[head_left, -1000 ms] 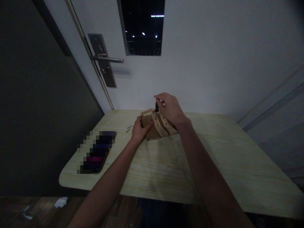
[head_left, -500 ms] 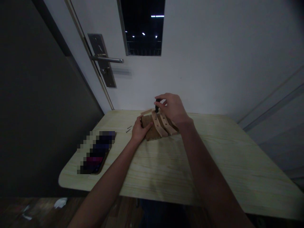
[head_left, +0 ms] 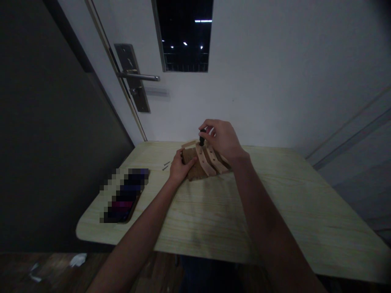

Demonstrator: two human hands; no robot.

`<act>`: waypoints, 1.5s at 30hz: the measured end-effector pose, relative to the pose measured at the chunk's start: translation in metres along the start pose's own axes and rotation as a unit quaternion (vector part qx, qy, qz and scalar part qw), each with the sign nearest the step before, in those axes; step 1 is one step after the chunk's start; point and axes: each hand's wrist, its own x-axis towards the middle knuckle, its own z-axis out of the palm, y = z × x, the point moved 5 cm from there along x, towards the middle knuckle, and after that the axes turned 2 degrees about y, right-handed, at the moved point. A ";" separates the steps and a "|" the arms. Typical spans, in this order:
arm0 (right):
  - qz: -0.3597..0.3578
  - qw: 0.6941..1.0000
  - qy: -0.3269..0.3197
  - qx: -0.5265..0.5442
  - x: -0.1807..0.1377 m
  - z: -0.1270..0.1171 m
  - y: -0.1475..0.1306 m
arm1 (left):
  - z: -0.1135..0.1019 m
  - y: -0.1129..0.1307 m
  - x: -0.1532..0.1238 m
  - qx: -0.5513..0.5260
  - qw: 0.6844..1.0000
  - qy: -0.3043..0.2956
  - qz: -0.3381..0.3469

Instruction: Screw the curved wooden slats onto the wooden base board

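Brown wooden board [head_left: 197,173], lying near the far edge of a pale yellow wood-grain table [head_left: 207,219]; take it as the clock's centre, with the person at 6. Two light wooden strips [head_left: 205,161], bent at an angle and dotted with dark holes, lie across it side by side.

The left hand [head_left: 179,167], at 9 o'clock, grips the board's edge, thumb flat on top and fingers curled at the side. The right hand [head_left: 221,136], at 1, pinches a small black-handled screwdriver [head_left: 202,140] between thumb and fingers, nearly closed around it. The screwdriver stands almost upright over the far end of the left strip; its tip is too small to read clearly.

Just beyond the left hand, at 9, lie two thin grey metal screws [head_left: 166,163]. A flat light wooden piece [head_left: 188,144] sits at 11. A dark, pixelated phone [head_left: 124,203] lies at 8. At 12 rises a white door [head_left: 259,81], its silver lever handle [head_left: 139,76] at 11.
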 end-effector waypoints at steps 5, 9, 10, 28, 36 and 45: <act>0.009 1.000 0.019 -0.010 -0.001 0.003 0.006 | 0.000 0.002 -0.001 -0.003 1.000 -0.005 -0.016; 0.006 1.000 -0.005 0.009 0.000 0.004 0.003 | 0.000 0.003 -0.001 0.003 1.000 -0.006 -0.013; 0.004 1.000 -0.010 0.014 0.000 0.004 0.001 | 0.000 0.003 -0.001 0.003 1.000 -0.005 -0.011; 0.029 0.999 0.016 -0.035 -0.003 0.001 0.001 | -0.001 0.001 -0.001 0.010 1.000 -0.004 -0.010; 0.037 0.999 0.024 -0.021 -0.002 -0.002 -0.001 | -0.001 0.003 -0.001 0.012 1.000 -0.008 -0.019; 0.041 0.999 0.025 -0.010 -0.002 -0.001 0.000 | -0.001 0.002 -0.001 0.026 1.000 0.001 -0.014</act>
